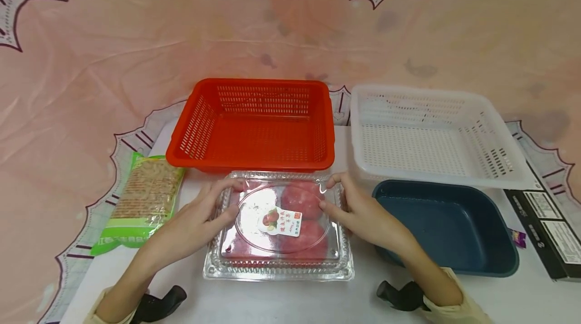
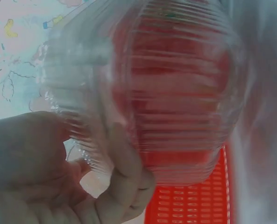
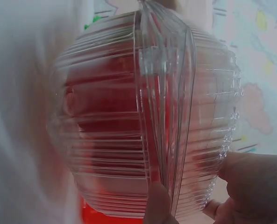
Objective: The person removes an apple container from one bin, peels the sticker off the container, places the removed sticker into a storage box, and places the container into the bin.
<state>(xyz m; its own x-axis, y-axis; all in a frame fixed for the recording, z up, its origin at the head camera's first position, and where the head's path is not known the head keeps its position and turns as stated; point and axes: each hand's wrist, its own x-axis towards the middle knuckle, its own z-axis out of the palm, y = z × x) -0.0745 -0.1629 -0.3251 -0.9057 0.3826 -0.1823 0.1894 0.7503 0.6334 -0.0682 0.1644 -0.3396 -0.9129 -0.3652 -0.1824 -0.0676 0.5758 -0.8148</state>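
Observation:
A clear plastic clamshell box (image 1: 227,268) of round red fruit lies in front of the person, with a white fruit label (image 1: 289,222) on its lid. The left hand (image 1: 192,225) holds the box's left side, thumb over the lid. From the right, the right hand (image 1: 363,213) holds the opposite side, its thumb also on the lid. Ribbed walls of the box (image 2: 175,93) fill much of the left wrist view, where fingers (image 2: 124,168) bend against the side. In the right wrist view a fingertip (image 3: 158,203) presses at the seam between lid and base.
Behind the box stand a red basket (image 1: 254,145) and a white basket (image 1: 408,150). A dark blue basin (image 1: 449,233) sits at the right, with a purple wrapper (image 1: 518,238) and a black box (image 1: 540,228) beyond. On the left lies a green-edged food bag (image 1: 145,193).

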